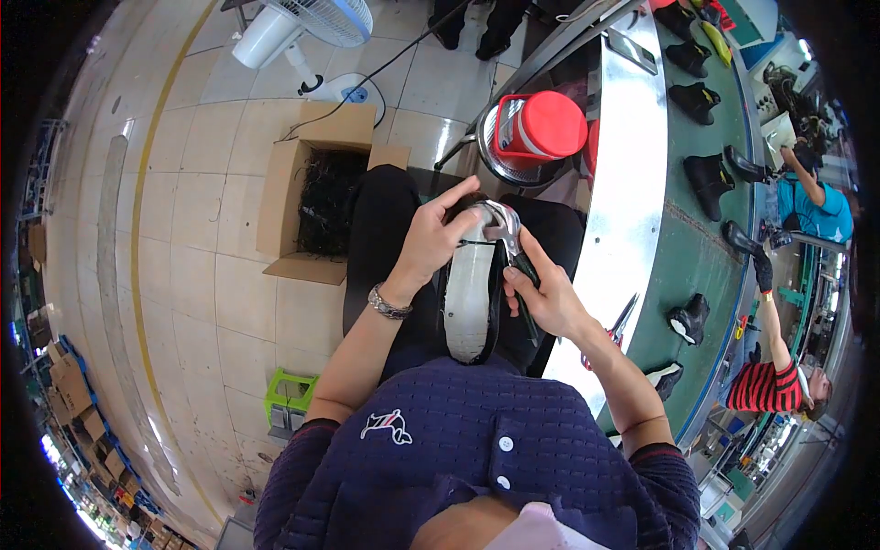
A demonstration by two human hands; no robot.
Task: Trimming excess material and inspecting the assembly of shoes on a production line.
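A dark shoe [469, 298] with a pale, whitish bottom lies bottom-up over my lap, its long side pointing toward my body. My left hand [429, 240] grips the far end, fingers wrapped around its edge and thumb on the pale bottom. In my right hand [548, 291] is a pair of pincers [525, 271] with dark green handles. Their curved metal head rests against the right edge of the shoe's far end, close to my left thumb. Whether the jaws bite on the material is too small to tell. A dark cord crosses the bottom below the pincers' head.
An open cardboard box [282, 206] with black scraps stands on the left, before a white fan [307, 32]. A red bucket [550, 124] sits on a round stool. Scissors [623, 319] lie on the metal bench [628, 174]. Beyond, a green conveyor [683, 266] carries shoes; co-workers sit alongside.
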